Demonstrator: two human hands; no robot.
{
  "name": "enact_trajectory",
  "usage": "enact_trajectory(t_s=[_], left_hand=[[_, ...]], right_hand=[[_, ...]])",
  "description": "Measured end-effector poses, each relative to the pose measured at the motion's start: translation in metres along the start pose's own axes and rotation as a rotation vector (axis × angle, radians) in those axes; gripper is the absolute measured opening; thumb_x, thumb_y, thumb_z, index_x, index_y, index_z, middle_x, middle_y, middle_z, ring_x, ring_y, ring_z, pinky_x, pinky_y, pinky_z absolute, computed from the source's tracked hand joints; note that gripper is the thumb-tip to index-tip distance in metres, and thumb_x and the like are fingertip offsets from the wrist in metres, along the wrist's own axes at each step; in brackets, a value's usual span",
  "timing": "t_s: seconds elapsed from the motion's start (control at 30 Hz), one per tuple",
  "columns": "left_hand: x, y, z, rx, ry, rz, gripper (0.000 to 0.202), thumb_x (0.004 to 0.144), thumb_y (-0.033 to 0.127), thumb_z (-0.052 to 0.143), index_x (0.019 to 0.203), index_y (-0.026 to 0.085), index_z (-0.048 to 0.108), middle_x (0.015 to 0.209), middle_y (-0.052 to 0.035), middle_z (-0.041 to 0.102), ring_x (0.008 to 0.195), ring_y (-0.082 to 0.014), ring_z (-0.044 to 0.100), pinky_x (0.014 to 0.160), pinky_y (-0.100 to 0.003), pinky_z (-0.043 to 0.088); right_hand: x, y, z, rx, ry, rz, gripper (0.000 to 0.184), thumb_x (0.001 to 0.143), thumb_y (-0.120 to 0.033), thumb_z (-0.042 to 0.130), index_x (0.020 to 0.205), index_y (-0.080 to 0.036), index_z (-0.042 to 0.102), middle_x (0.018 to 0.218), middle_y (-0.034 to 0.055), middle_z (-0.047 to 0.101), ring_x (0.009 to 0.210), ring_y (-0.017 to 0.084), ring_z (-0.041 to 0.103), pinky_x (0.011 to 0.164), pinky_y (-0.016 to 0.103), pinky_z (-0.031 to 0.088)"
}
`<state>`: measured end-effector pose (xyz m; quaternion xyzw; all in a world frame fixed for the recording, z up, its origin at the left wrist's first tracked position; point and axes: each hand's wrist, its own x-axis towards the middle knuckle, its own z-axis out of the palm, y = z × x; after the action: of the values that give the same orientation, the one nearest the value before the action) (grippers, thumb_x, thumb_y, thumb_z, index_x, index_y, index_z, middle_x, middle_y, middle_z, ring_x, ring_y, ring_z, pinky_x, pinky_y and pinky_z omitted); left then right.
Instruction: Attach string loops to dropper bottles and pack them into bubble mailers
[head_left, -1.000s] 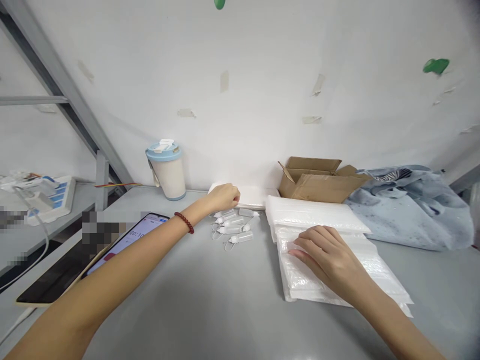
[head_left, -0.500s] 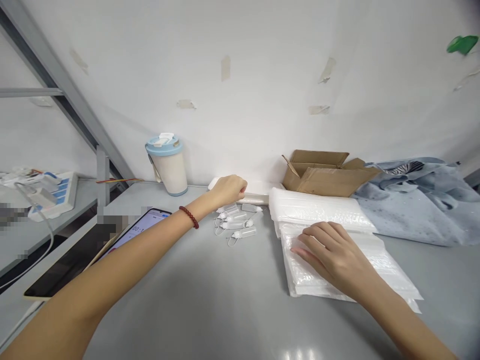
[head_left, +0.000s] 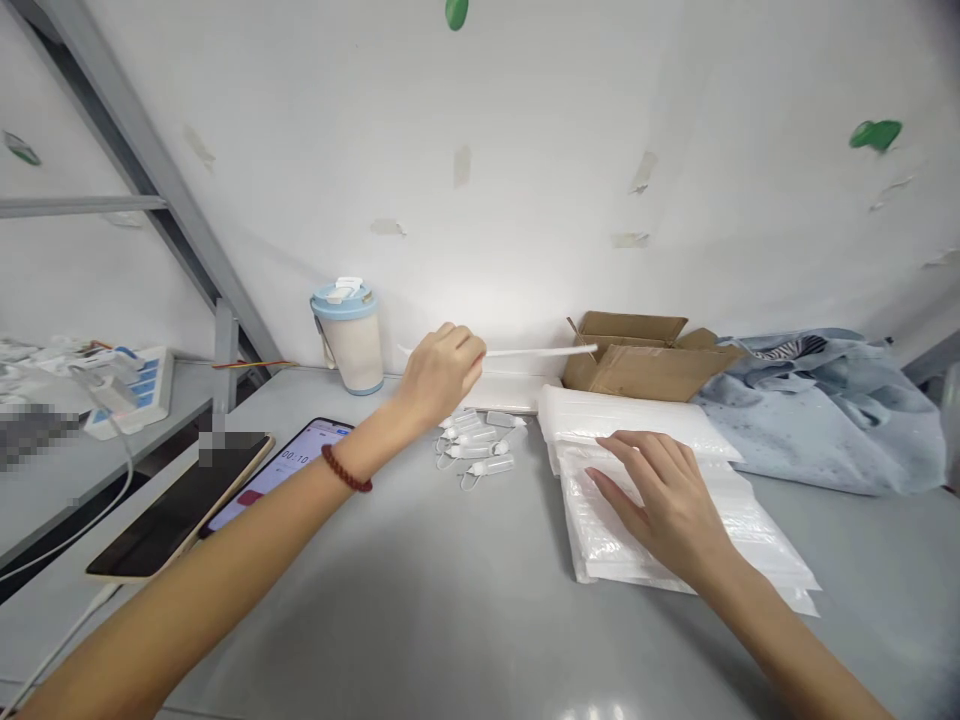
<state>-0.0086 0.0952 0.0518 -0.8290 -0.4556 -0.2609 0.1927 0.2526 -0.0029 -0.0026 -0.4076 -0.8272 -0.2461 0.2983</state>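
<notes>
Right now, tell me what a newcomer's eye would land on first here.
The left hand holds up a thin white strip near the open cardboard box. The right hand rests on a stack of white bubble-wrap bags, and small plastic bottles lie between the hands.

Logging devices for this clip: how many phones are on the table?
2: a dark-screened phone at left, and beside it a lit phone showing a timer, partly under the left forearm.
</notes>
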Motion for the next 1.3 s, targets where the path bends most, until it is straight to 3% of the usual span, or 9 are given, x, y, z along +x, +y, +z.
enact_trajectory(t_s=[0.27,0.37,0.53,0.63,0.73,0.87,0.97,1.07,1.3], left_hand=[[-0.073,0.065,-0.005,-0.115,0.34,0.179,0.014,0.087,0.008,0.047,0.081,0.017,0.057,0.079,-0.0057,0.063,0.075,-0.0176,0.054,0.067,-0.032,0.038],[-0.087,0.09,-0.004,-0.122,0.328,0.375,0.015,0.088,0.008,0.046,0.084,0.016,0.058,0.081,-0.0071,0.064,0.076,-0.018,0.056,0.065,-0.032,0.04],[-0.098,0.11,0.0,-0.245,0.222,0.396,0.013,0.086,0.007,0.049,0.085,0.014,0.06,0.079,-0.0059,0.065,0.073,-0.017,0.056,0.065,-0.031,0.042],[-0.097,0.104,0.002,-0.369,0.154,0.208,0.012,0.086,0.013,0.05,0.084,0.017,0.061,0.083,-0.006,0.066,0.081,-0.0186,0.057,0.072,-0.034,0.044],[-0.091,0.085,0.001,-0.584,0.052,-0.247,0.013,0.086,0.021,0.052,0.094,0.019,0.061,0.098,-0.0088,0.066,0.094,-0.0228,0.057,0.08,-0.039,0.045],[-0.082,0.058,-0.005,-1.152,-0.336,-0.847,0.026,0.085,0.027,0.05,0.106,0.017,0.06,0.103,-0.0102,0.067,0.092,-0.0224,0.062,0.078,-0.035,0.05],[-0.08,0.053,-0.008,-1.509,-0.501,-0.931,0.024,0.081,0.022,0.051,0.099,0.014,0.065,0.092,-0.0091,0.07,0.086,-0.0211,0.065,0.075,-0.031,0.05],[-0.082,0.06,-0.01,-1.595,-0.589,-0.972,0.019,0.075,0.018,0.057,0.09,0.014,0.068,0.083,-0.0066,0.07,0.079,-0.0197,0.065,0.068,-0.028,0.049],[-0.09,0.076,-0.015,-1.618,-0.796,-0.663,0.011,0.076,0.018,0.059,0.081,0.015,0.068,0.08,-0.0017,0.069,0.076,-0.0162,0.061,0.071,-0.026,0.045]], right_hand=[[-0.002,-0.045,-0.009,-0.026,0.162,-0.105,0.04,0.08,-0.005,0.057,0.117,-0.015,0.05,0.113,0.0178,0.055,0.108,0.028,0.051,0.085,0.044,0.045],[-0.004,-0.053,-0.014,-0.09,0.18,-0.131,0.033,0.082,-0.004,0.053,0.111,-0.019,0.055,0.109,0.0133,0.061,0.106,0.026,0.053,0.091,0.046,0.041],[-0.002,-0.049,-0.011,-0.058,0.054,-0.127,0.023,0.085,-0.001,0.041,0.083,-0.015,0.058,0.083,0.0105,0.064,0.079,0.021,0.057,0.076,0.038,0.044],[-0.003,-0.041,-0.007,-0.08,-0.023,-0.089,0.024,0.083,0.0,0.04,0.073,-0.017,0.053,0.076,0.0082,0.06,0.069,0.019,0.052,0.061,0.031,0.042],[-0.005,-0.038,-0.006,-0.091,-0.058,-0.028,0.021,0.08,-0.001,0.041,0.072,-0.019,0.049,0.08,0.0082,0.058,0.069,0.019,0.05,0.055,0.028,0.04],[-0.006,-0.042,-0.006,-0.103,-0.077,-0.002,0.02,0.077,0.0,0.04,0.076,-0.019,0.046,0.092,0.0135,0.058,0.076,0.022,0.052,0.05,0.028,0.04],[-0.006,-0.048,-0.008,-0.029,-0.116,-0.013,0.016,0.075,-0.003,0.041,0.078,-0.019,0.043,0.1,0.0174,0.056,0.085,0.026,0.052,0.054,0.032,0.045],[-0.004,-0.054,-0.012,0.118,-0.202,-0.023,0.015,0.071,-0.01,0.048,0.083,-0.018,0.044,0.11,0.019,0.052,0.097,0.03,0.05,0.068,0.041,0.049],[-0.007,-0.057,-0.017,0.264,-0.369,-0.008,0.037,0.062,-0.024,0.057,0.096,-0.016,0.042,0.132,0.0237,0.036,0.127,0.041,0.03,0.096,0.06,0.031]])
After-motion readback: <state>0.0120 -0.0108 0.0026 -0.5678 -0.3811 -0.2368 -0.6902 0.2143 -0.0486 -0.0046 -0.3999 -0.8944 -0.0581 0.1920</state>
